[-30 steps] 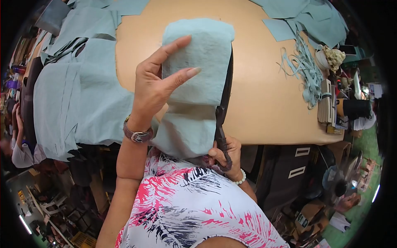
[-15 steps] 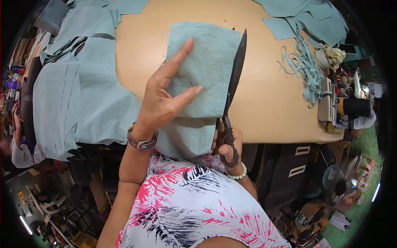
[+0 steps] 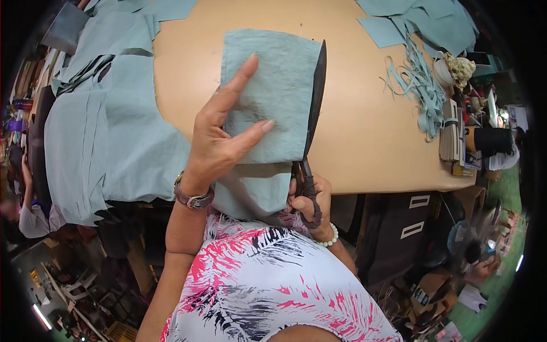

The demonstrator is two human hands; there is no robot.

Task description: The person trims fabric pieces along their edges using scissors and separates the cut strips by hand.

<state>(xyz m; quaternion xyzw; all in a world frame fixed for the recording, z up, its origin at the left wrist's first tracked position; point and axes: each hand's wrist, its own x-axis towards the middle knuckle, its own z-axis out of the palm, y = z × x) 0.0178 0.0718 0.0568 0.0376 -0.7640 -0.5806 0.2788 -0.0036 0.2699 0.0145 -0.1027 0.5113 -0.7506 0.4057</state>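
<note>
Dark scissors (image 3: 319,91) along the edge of a pale teal cloth (image 3: 282,85)

The pale teal cloth is up in front of the person, above the near middle of the tan counter (image 3: 370,125). The left hand (image 3: 219,139), a wristwatch (image 3: 195,199) on its wrist, holds it from the left, thumb and forefinger spread wide over its face; the other fingers, as far as I can tell from here, are behind it. The right hand (image 3: 317,200), a pale bead bracelet (image 3: 332,235) at its wrist, curls round the handles of the dark scissors, whose blades point to the far side along the cloth's right edge. Larger teal fabric pieces (image 3: 137,125) cover the counter's left; a tangle of narrow strips (image 3: 428,102) lies at the right.
</note>
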